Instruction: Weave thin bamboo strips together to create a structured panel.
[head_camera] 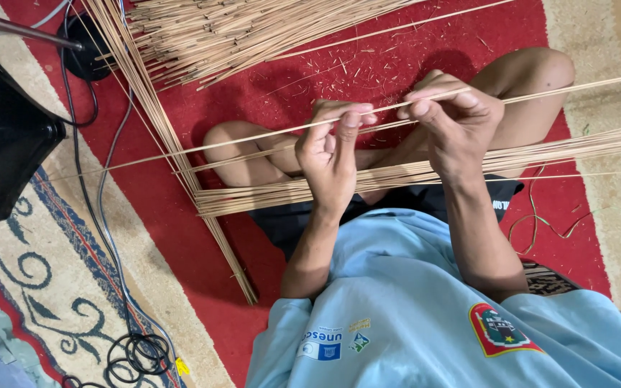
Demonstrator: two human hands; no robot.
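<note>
Pinching one thin stick (267, 134), both hands (left (330, 154), right (458, 122)) curl closed above the lap.

Two hands — left hand (328, 154), right hand (458, 122); three stick bundles; one black box (1, 136); two cables.

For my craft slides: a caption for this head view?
Both hands, left hand and right hand, pinch one thin stick above a stick bundle.

Home floor: patterned carpet (52, 287)
</note>
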